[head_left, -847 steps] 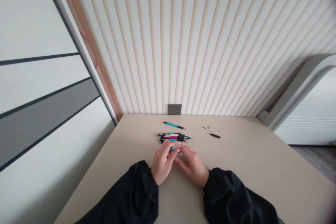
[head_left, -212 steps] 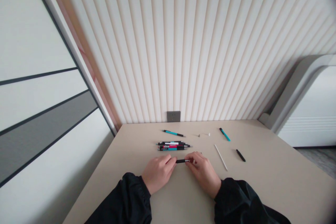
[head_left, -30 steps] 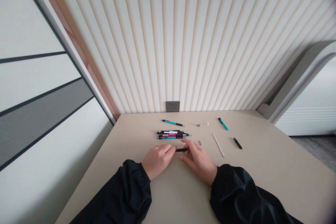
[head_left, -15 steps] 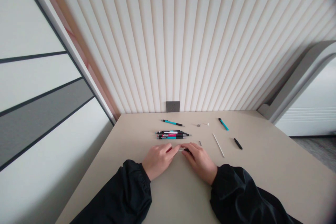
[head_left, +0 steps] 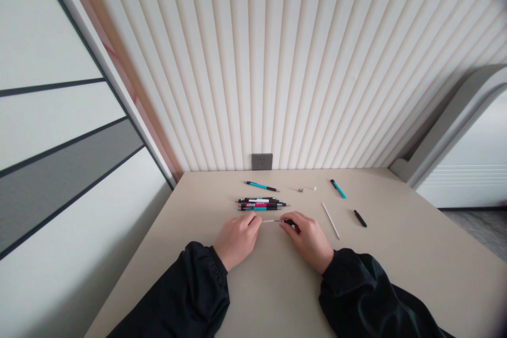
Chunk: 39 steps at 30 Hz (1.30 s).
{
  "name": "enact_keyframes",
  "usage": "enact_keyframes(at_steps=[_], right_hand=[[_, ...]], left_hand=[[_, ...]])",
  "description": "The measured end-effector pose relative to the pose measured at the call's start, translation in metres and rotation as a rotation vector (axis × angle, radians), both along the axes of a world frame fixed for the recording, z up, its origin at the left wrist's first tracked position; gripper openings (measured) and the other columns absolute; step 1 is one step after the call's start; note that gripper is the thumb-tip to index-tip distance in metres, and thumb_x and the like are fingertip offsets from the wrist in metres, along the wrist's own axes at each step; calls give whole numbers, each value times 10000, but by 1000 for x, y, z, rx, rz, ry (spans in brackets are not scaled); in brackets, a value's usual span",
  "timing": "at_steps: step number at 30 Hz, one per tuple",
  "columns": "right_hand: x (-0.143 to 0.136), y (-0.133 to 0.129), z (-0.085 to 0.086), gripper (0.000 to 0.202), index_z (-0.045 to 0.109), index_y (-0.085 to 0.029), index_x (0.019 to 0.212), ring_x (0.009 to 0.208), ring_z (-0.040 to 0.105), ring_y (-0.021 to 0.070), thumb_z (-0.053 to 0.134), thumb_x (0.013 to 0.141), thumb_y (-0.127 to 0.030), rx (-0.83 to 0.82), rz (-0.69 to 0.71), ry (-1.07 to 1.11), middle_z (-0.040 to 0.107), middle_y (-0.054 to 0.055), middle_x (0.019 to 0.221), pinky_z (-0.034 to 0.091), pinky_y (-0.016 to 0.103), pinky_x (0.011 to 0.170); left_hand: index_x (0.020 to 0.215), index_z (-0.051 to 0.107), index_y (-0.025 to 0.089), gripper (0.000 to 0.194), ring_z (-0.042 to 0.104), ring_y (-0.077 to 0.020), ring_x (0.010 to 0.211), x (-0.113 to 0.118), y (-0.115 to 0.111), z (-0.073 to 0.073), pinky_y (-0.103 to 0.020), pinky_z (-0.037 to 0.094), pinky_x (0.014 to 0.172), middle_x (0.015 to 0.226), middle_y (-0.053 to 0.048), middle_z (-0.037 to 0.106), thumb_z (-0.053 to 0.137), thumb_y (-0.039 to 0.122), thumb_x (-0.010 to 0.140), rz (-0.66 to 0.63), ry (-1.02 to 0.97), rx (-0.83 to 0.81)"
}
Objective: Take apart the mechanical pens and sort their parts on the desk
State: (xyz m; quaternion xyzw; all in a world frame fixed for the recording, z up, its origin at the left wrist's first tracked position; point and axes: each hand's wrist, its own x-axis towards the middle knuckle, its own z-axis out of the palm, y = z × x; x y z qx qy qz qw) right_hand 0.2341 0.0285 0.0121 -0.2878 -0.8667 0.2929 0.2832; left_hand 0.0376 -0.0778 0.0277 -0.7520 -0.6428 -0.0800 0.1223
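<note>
Now the left hand [head_left: 238, 242] pinches a white rod [head_left: 269, 221], the right hand [head_left: 309, 238] clamps a black piece [head_left: 289, 222], and piled pens [head_left: 259, 205] lie toward the far edge of the worktop [head_left: 396, 253].

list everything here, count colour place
Ribbed wall: 1, cream, back
Wall socket: 1, dark grey, low centre
Panelled cabinet: 1, white and grey, left
Narrow strip: 1, pinkish, beside cabinet
Curved furniture: 1, pale grey, right
Flat tabletop: 1, beige, centre
Slim pen: 1, turquoise and black, back
Piled pens: several, black, turquoise, red, centre
Small bits: count unclear, grey, right of slim pen
Tiny piece: 1, white, beside bits
Slim barrel: 1, turquoise and black, back right
Straight rod: 1, white, right
Tapered tube: 1, black, beside straight rod
Slender rod: 1, pale, front centre
Short tube: 1, black, beside slender rod
Left hand: 1, bare, on slender rod
Right hand: 1, bare, on short tube
Sleeves: 2, black, both wrists
</note>
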Motion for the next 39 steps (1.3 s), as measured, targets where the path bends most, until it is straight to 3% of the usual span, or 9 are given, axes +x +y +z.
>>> enact_keyframes(at_steps=[9,12,14,18,21,25,31,39], right_hand=[[-2,-2,-3,294,640,-235,1133,720,628,159,435,933,-300,83,-75,-40,639,50,908,488,264,656],[-1,1,1,352,593,-224,1221,780,629,169,378,944,-253,127,-103,-30,642,69,954,491,276,711],[5,9,5,337,618,-220,1182,857,626,189,389,937,-249,183,-132,-22,661,73,965,479,305,793],[39,43,8,274,682,-208,1019,898,629,216,478,889,-336,243,-352,21,708,66,939,449,345,868],[78,74,4,318,702,-209,956,783,647,212,496,840,-422,125,-609,34,725,62,879,472,320,742],[126,106,-12,404,727,-181,949,692,629,216,516,771,-476,11,-788,-54,721,87,814,446,314,645],[157,127,-34,402,742,-176,917,636,617,204,562,712,-473,-174,-808,-178,702,65,723,429,297,585],[159,128,-37,367,732,-196,936,773,645,217,578,721,-451,-162,-776,-264,722,66,836,447,294,674]], left_hand=[[929,549,198,165,584,-172,690,-1,1,-5,-280,423,582,865,-32,583,392,147,918,91,-56,-9],[954,550,200,186,594,-171,710,-1,1,-4,-275,419,586,883,-35,590,369,163,934,98,-75,-39],[948,552,200,189,596,-172,715,-2,1,-4,-274,418,591,881,-34,591,367,162,935,91,-81,-56],[941,555,210,204,596,-170,716,-2,1,-5,-272,411,595,871,-25,589,354,174,949,87,-84,-64],[942,552,211,202,598,-171,714,-1,2,-5,-275,407,593,879,-21,595,352,188,955,84,-81,-70],[944,554,209,196,594,-172,712,-2,2,-6,-279,409,600,889,-23,598,361,176,948,63,-85,-66],[958,555,207,207,599,-172,712,-3,3,-5,-278,411,603,904,-27,606,350,182,952,61,-73,-80],[976,557,214,220,608,-176,726,-2,2,-4,-280,423,608,918,-23,608,339,194,960,73,-59,-101]])
